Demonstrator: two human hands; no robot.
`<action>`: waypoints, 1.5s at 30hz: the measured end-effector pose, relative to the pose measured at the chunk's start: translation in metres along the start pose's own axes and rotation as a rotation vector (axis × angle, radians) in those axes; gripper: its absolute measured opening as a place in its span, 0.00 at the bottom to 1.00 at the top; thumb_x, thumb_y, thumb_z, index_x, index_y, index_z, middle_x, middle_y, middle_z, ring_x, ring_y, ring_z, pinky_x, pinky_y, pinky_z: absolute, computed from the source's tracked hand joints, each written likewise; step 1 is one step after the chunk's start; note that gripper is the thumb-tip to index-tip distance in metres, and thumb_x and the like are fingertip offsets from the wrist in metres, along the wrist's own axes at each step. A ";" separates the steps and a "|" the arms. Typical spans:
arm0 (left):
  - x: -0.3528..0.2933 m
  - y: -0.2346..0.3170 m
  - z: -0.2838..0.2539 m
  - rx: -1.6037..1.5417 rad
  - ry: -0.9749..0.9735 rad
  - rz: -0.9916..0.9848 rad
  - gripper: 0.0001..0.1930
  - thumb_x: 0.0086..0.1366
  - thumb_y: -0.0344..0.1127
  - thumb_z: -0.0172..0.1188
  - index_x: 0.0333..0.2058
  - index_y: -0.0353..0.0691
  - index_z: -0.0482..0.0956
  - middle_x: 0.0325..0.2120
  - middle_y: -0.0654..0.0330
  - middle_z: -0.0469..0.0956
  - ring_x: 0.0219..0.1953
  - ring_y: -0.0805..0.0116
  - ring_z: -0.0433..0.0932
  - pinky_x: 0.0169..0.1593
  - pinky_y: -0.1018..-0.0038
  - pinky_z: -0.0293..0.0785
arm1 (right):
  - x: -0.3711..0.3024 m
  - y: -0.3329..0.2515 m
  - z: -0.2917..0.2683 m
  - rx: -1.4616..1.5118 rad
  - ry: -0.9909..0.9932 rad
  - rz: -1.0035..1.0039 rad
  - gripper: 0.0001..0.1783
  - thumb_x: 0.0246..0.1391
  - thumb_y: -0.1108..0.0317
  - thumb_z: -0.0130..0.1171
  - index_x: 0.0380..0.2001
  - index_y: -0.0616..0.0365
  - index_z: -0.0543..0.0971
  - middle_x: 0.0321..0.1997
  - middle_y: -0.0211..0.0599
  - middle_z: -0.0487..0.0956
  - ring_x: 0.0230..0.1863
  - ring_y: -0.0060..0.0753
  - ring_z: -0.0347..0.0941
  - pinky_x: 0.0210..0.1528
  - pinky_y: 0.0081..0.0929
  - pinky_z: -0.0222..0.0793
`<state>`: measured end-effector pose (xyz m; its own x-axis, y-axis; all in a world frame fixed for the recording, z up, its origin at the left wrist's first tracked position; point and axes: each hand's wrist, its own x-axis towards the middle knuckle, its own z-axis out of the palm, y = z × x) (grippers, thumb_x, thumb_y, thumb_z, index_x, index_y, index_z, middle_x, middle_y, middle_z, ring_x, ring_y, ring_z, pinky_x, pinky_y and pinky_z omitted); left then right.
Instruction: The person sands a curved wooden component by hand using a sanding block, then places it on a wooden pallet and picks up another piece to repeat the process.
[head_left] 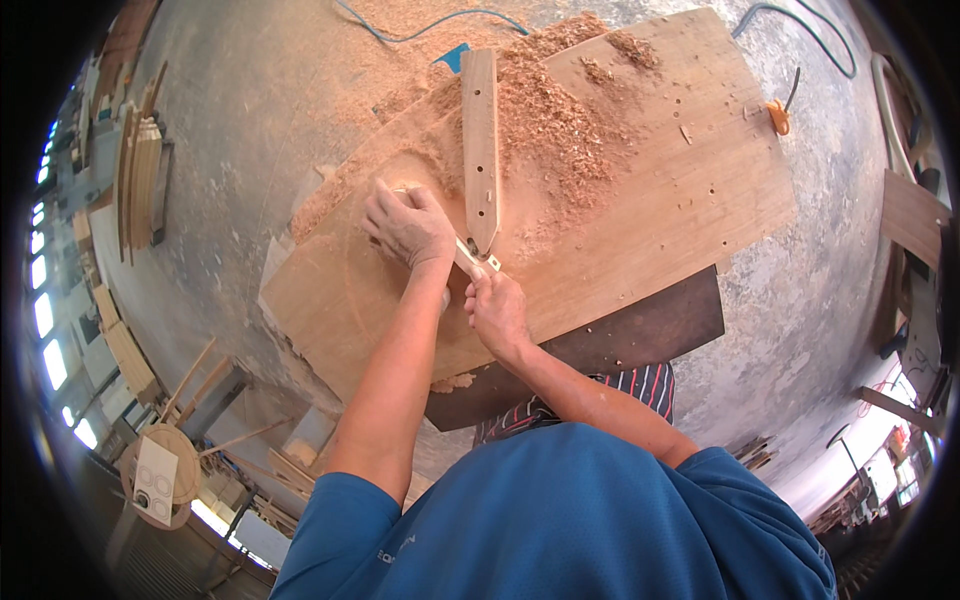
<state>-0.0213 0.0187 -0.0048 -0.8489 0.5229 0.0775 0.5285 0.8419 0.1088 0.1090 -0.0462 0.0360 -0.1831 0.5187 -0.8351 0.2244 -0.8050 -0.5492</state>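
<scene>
A pale narrow wooden piece (pixel 467 260) with a small square opening lies slanted between my two hands. My right hand (pixel 497 312) is closed around its near end, thumb on top. My left hand (pixel 408 225) is curled over the far part, and its fingers and wrist hide most of that end. Just beyond, a long wooden bar (pixel 480 130) with several dark holes points at me, its tapered tip close to the pale piece. Both lie over a large wooden board (pixel 680 200) with small holes.
Reddish wood shavings (pixel 565 125) heap along the bar's right side and over the far edge. A dark panel (pixel 650 320) juts out below the board. Blue cable (pixel 430 35) runs across the floor at the back. Stacked planks (pixel 140 185) stand at far left; an orange clamp-like object (pixel 779 118) sits at the board's right edge.
</scene>
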 end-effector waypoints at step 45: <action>0.010 0.002 0.005 -0.041 0.058 0.239 0.29 0.65 0.43 0.56 0.61 0.34 0.68 0.53 0.47 0.72 0.55 0.45 0.68 0.59 0.48 0.65 | 0.005 0.009 0.015 0.175 -0.034 0.031 0.17 0.74 0.60 0.48 0.36 0.63 0.75 0.28 0.28 0.73 0.22 0.17 0.70 0.19 0.20 0.67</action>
<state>-0.0286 0.0263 -0.0087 -0.6983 0.6971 0.1625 0.7153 0.6884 0.1204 0.0961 -0.0551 0.0278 -0.2120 0.4848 -0.8485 0.0609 -0.8600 -0.5066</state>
